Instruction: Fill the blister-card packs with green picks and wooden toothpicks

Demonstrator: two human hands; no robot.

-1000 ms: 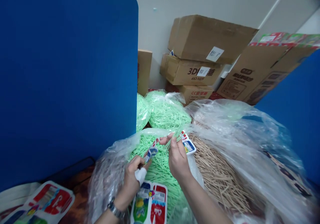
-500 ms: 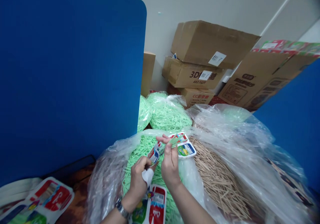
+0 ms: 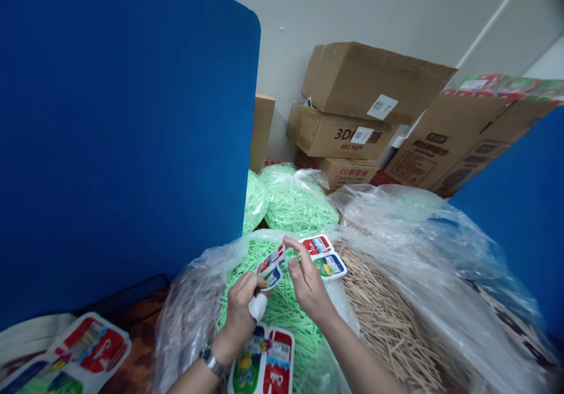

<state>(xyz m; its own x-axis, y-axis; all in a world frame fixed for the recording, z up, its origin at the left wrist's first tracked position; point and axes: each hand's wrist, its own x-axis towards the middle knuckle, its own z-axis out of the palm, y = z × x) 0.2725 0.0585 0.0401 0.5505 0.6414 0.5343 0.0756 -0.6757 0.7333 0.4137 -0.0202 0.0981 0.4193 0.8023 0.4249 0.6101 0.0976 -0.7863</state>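
Note:
My left hand grips a small white plastic candy pack, tilted, with red cola and green-and-blue printed panels. A white patch shows by its palm; I cannot tell what it is. My right hand is at the pack's right edge, fingers stretched out and slightly bent. A little green shows between hand and pack. Below both hands, loose green candy sticks fill an open clear plastic bag. Another printed pack lies on them in front, and one more pack lies behind my right hand.
Right of the green sticks, brown sticks fill another clear bag. Tied bags of green sticks stand behind. Printed packs lie at lower left. A blue partition rises on the left; cardboard boxes are stacked by the wall.
The bundle of green sticks that my right hand pinched no longer sticks out of its fingers. That hand's fingers have opened out beside the pack, which shows more of its printed face.

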